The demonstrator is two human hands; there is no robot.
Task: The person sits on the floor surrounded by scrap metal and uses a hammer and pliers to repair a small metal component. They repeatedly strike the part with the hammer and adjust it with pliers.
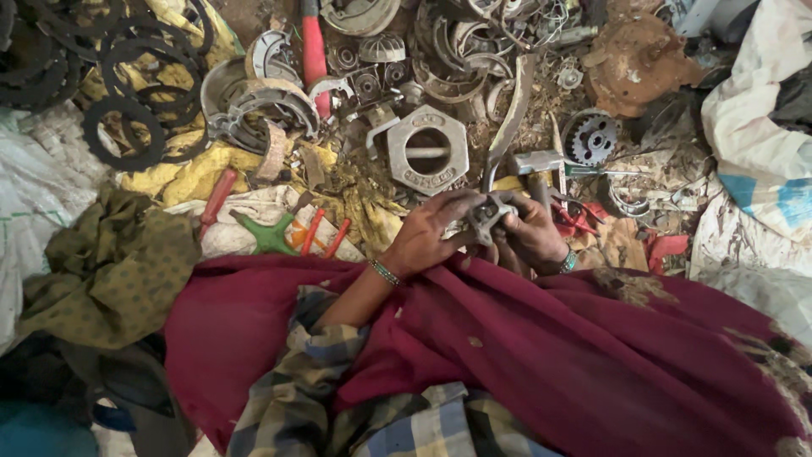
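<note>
The person sat on the floor [626,245] with a dark red cloth [550,355] spread over the lap. Both hands met above the front edge of that cloth, gripping one small metal part [488,217]. The part was grey, dull and grimy, with an irregular cast shape and what appeared to be short lugs or arms; finer detail could not be made out. The left hand [431,233] had its fingers clenched around the part's left side, thumb on top. The right hand [531,230] had its fingers wrapped about the right side. Both hands were blackened with grease, and each wrist carried a green bangle.

Just beyond the hands on the floor lay a hexagonal metal plate [427,151] with a round opening, a hammer [534,165] with a steel head, and a toothed sprocket [591,138]. Towards the far left corner lay a heap of black friction rings [127,76] on yellow cloth [194,173]. A red-handled tool [314,52] lay among curved brake shoes [271,101].
</note>
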